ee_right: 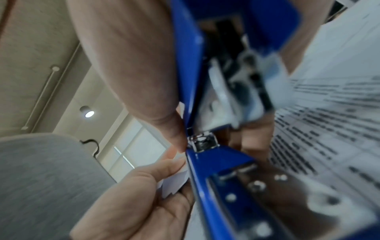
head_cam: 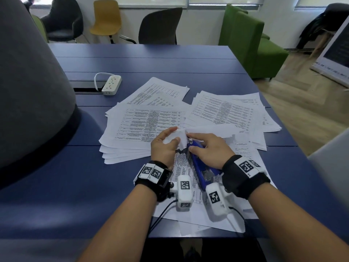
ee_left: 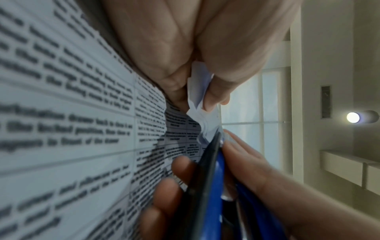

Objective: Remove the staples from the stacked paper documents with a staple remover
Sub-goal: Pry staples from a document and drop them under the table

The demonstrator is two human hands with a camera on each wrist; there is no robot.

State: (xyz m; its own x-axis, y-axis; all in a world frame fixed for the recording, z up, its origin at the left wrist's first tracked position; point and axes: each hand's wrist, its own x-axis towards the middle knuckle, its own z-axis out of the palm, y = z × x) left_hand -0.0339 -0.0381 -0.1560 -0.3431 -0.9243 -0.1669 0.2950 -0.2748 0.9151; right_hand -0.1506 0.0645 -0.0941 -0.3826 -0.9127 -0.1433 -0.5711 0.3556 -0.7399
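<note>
Fingers (ee_left: 213,91) of my left hand (head_cam: 164,146) pinch the paper corner (head_cam: 180,138); my right hand (head_cam: 209,150) grips the blue staple remover (head_cam: 198,165), its metal tip touching that corner just beyond my fingertips.

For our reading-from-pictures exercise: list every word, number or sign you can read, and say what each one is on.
"front of the drawer": sheet in the left wrist view, faint; its other lines are blurred.
Papers in the head view: print too small to read.
Wrist bands: coded squares, no readable characters.
Poster: blurred.
</note>
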